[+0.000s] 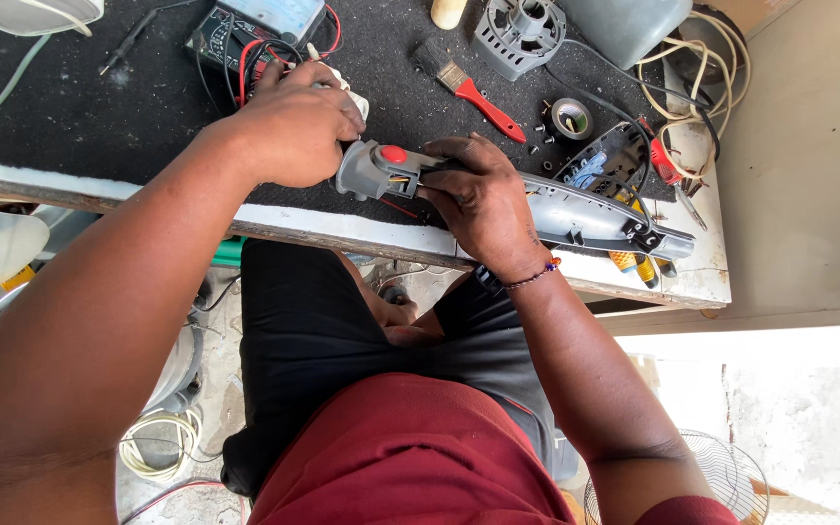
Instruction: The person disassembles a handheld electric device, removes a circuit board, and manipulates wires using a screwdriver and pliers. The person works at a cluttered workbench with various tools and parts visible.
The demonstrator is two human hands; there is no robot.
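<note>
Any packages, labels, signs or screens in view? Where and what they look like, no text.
Meter: far edge of the black mat, above the left hand; dark boxy case with a pale blue-grey panel and dial face, red and black leads around it.
Label: inside the open tool shell, right of the right hand; small blue patch, too small to tell more.
No packages or signs visible.

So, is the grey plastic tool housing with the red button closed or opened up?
Opened up. The grey plastic tool housing lies as a half-shell under the right hand, with loose wires visible at its left end.
</note>
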